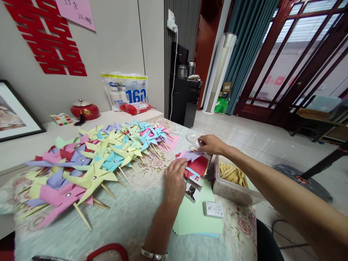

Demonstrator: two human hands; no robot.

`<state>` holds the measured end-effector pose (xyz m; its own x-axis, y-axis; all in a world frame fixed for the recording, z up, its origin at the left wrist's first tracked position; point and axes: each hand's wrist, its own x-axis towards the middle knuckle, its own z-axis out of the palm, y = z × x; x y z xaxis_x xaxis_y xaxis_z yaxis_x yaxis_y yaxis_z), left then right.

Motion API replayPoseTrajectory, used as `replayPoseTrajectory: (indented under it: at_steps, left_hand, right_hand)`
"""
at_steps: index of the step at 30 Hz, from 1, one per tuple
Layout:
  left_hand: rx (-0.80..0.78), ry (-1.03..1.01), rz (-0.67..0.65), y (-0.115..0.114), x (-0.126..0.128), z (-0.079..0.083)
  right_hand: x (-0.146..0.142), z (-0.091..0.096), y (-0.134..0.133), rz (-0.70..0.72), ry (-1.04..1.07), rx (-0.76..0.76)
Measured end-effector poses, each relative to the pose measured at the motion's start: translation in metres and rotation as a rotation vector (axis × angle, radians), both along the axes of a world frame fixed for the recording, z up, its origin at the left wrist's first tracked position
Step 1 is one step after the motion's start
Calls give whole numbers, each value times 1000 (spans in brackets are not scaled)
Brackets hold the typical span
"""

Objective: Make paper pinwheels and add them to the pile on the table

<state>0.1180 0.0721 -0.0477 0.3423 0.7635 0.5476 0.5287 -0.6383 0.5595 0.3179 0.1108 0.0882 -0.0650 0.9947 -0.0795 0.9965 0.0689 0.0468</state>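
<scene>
My left hand [175, 177] is at the left edge of a pile of cut coloured paper [199, 166], its fingers closed on a lavender paper piece [192, 156]. Beyond the pile, my right hand [213, 144] has its fingers pinched together over a small clear plastic container [193, 137]; what they hold is hidden. An open small box of metal fasteners [191, 191] lies just below the pile. Under it are green paper sheets [195, 217], with a closed white box [213, 209] on top. Finished paper pinwheels [95, 177] on sticks cover the table's left side.
A plastic tub of wooden sticks [233, 195] stands under my right forearm at the table's right edge. Red-handled scissors [114, 248] lie at the front edge. Behind the pinwheels, a bag of paper cups [126, 90] and a red lidded pot [85, 110] stand on a white cabinet.
</scene>
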Motion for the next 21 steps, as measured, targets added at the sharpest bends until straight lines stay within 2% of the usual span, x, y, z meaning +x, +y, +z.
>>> replayPoseTrajectory:
  at_steps: [5,8,11,14,16,19,21]
  left_hand:
    - [139,-217,188,1,-5,3]
    - [155,-290,341,-1,-9,9]
    - [112,-390,398,0,-15,15]
    - [-50,-612,377,3,-20,21]
    - [-276,-855,347,4,-24,25]
    - [-600,-1206,316,0,-32,30]
    - [-681,-1311,316,-8,-42,31]
  right_hand:
    - [8,2,-2,-53,24,-53]
    - [-2,-8,-7,-28,35,-142]
    - [-20,-19,-12,-21,15,-176]
    - [-36,-19,-16,-28,-20,-185]
    - [-45,-10,-21,-24,-27,-172]
    - [-55,9,-36,23,4,-58]
    - [-63,15,-52,65,73,51]
